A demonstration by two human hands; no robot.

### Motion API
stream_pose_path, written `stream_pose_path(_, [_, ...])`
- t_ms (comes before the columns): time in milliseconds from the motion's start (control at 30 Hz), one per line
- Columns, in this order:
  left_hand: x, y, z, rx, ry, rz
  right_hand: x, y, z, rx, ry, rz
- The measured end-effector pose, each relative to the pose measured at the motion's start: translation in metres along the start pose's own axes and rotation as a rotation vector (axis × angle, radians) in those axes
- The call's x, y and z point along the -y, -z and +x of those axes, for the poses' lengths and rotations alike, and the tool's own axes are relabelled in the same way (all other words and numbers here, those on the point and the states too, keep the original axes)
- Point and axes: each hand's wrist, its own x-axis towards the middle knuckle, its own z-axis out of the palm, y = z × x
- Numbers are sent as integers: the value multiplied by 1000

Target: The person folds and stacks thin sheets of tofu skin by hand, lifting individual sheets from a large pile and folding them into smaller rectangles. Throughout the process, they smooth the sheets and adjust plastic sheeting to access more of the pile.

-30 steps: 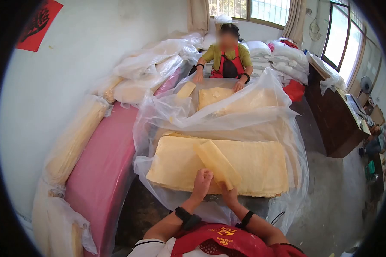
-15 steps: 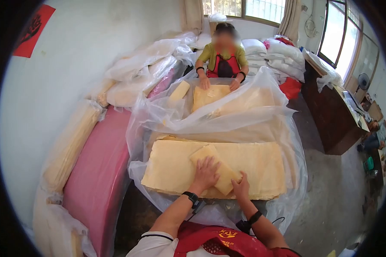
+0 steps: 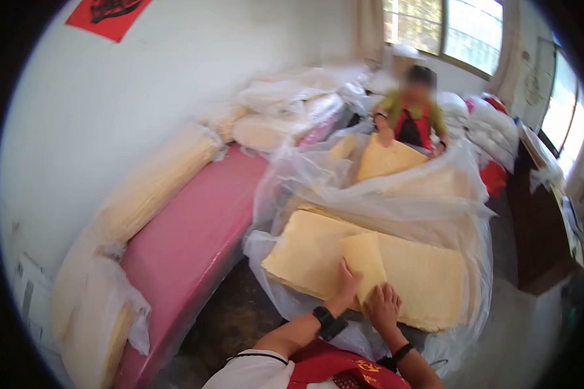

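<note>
A folded pale-yellow sheet [image 3: 365, 258], thin and flexible looking, lies on a wide stack of similar pale-yellow sheets [image 3: 428, 279]. At its left edge, my left hand [image 3: 348, 283] grips it, with some of the fingers hidden. The fingers of my right hand [image 3: 384, 306] are curled over the sheet's lower right corner. Clear plastic sheeting [image 3: 266, 253] spreads under and around the stack. Both of my wrists wear dark bands.
Across from me, a person in a red apron [image 3: 416, 123] holds another yellow sheet [image 3: 389, 160]. To the left runs a pink plastic-covered surface [image 3: 194, 214] beside long wrapped bundles [image 3: 156, 185]. A dark wooden cabinet [image 3: 538, 227] stands right; white sacks [image 3: 493, 129] are piled behind.
My view has swung left. The folded sheet has turned more upright, and my left hand has shifted from lying on top to its left edge. The other person's sheet is now raised.
</note>
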Motion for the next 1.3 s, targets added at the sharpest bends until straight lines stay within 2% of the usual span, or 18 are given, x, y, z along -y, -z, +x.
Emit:
stream_pose_path(133, [-22,37,-22,28,-80,137,14,7,3,145,46,175])
stream_pose_path(267, [-48,162,44,73,-133,-322,-24,7,4,100,43,88])
stream_pose_path(333, [-146,219,37,-233,-277,-150,-37,26,4,119,56,37])
stream_pose_path(367, [-116,286,66,-304,-233,106,-39,33,5,140,95,-13])
stream_pose_path(500, [-113,411,59,-480,-363,-154,-34,43,-1,167,133,-68])
stream_pose_path(567, [-70,496,83,-625,-227,402,-35,34,-2,127,157,-49])
stream_pose_path(633, [-71,469,74,-1211,-210,1303,-39,31,-4,133,138,-59])
stream_pose_path(667, [-75,448,71,-1172,-228,1299,-41,32,-2,135,162,-58])
stream_pose_path(733, [-81,394,53,-902,-745,1217,-39,38,3,142,172,-104])
stream_pose_path(800, [-102,292,23,-416,-399,813,-46,36,0,155,217,-141])
stream_pose_path(867, [-22,240,21,47,-690,385,-55,25,6,163,325,-247])
stream_pose_path(900, [-37,188,-7,133,-278,705,-56,25,10,156,332,-249])
stream_pose_path(933, [-29,155,-24,339,-448,602,-57,24,12,128,341,-244])
stream_pose_path(1033, [-25,93,-63,784,-262,532,-50,43,29,268,226,-195])
stream_pose_path(1100, [-19,82,-65,737,-74,482,-47,62,42,434,98,-148])
stream_pose_path(1167, [-14,84,-57,692,119,435,-52,74,45,210,168,-101])
stream_pose_path(1233, [-15,101,-39,471,322,-402,-53,78,42,171,193,-110])
stream_pose_path(1300, [-20,120,-26,448,329,-593,-54,74,37,136,222,-116])
